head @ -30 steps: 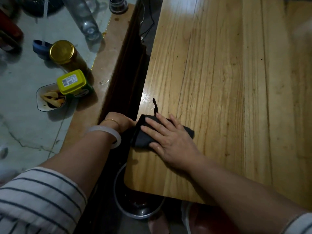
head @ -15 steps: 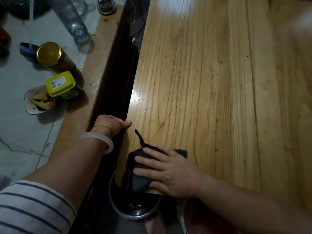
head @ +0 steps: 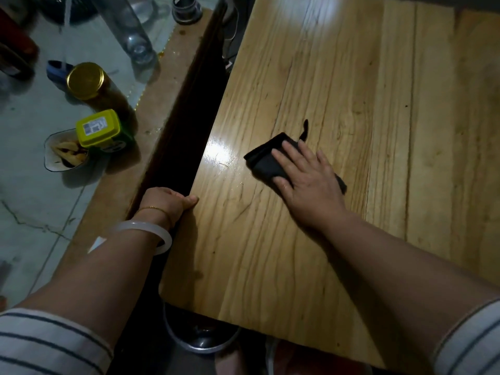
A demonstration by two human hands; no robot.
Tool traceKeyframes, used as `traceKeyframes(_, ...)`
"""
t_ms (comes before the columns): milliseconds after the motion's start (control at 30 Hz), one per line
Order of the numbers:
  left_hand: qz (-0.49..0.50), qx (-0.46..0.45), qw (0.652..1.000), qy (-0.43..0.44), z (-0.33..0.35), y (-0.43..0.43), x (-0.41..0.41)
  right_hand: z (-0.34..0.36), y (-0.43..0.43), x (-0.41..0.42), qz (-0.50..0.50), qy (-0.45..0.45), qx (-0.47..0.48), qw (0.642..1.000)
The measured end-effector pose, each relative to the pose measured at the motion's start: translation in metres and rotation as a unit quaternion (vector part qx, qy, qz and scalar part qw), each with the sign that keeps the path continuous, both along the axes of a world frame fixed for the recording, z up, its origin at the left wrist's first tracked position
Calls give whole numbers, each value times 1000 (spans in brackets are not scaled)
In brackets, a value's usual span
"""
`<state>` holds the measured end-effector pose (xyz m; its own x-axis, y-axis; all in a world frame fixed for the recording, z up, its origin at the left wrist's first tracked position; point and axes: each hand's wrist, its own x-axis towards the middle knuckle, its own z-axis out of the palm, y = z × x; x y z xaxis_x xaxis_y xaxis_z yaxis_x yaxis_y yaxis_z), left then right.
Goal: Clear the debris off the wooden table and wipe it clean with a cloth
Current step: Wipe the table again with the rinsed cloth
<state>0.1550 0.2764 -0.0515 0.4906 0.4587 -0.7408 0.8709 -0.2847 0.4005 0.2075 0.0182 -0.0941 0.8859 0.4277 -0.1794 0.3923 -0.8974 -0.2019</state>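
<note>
The wooden table [head: 351,109] fills the right and middle of the head view, its top bare and glossy. A folded black cloth [head: 266,158] lies on it, a little in from the left edge. My right hand [head: 305,180] presses flat on the cloth with straight, spread fingers. My left hand [head: 167,204] grips the table's left edge, thumb on top and fingers curled under; a white bangle sits on that wrist.
A metal bowl [head: 200,345] sits on the floor under the table's near left corner. To the left, a lower glass-topped table holds a gold-lidded jar [head: 86,81], a yellow-lidded container [head: 98,128], a small dish of scraps [head: 66,155] and a clear bottle [head: 130,28].
My right hand slid the cloth from the table's near left corner, above the bowl, away and to the right onto the tabletop. My left hand kept its hold on the left edge.
</note>
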Motion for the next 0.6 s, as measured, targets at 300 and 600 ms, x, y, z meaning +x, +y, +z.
traceKeyframes(300,-19,-16,999,26,10,-3,19,-9,32,-52,252,12,32,967)
traceKeyframes(600,-53,13,998,15,3,5,23,0,82,41,207,10,7,978)
